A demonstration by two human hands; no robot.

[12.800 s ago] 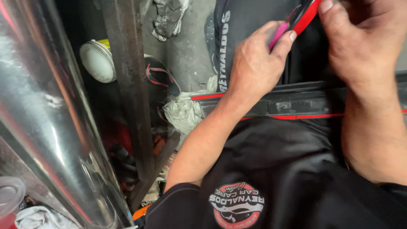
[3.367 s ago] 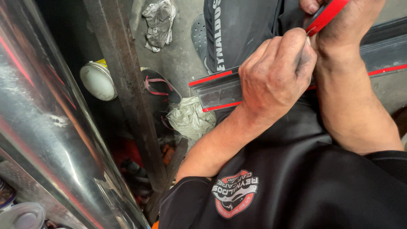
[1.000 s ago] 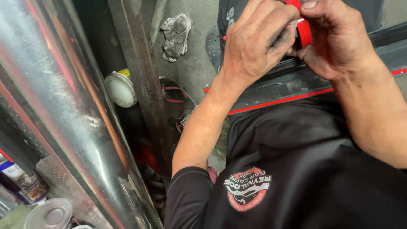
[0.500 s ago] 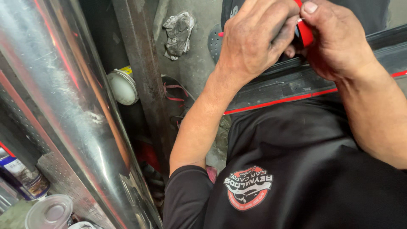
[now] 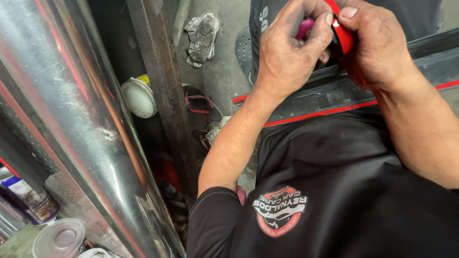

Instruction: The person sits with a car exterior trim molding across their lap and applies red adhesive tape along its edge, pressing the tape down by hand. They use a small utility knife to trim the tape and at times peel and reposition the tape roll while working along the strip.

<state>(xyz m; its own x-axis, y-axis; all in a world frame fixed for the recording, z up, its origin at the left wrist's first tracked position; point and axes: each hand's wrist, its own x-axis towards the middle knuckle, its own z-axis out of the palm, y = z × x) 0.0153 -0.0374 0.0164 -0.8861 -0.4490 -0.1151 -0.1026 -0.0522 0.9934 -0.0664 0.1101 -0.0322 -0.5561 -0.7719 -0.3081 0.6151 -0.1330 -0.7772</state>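
Two hands up top, close together. Left hand pinches a pink tool between fingertips and thumb; right hand is clamped on a red tape roll. Both sit just above one long black trim strip with a red edge line, lying across the person's lap. One round red-white-black badge on the black shirt. One white round lid by a rusty steel post; one crumpled rag on the grey concrete floor. Big shiny metal tube at left — one clear plastic cup and one labelled can below it.
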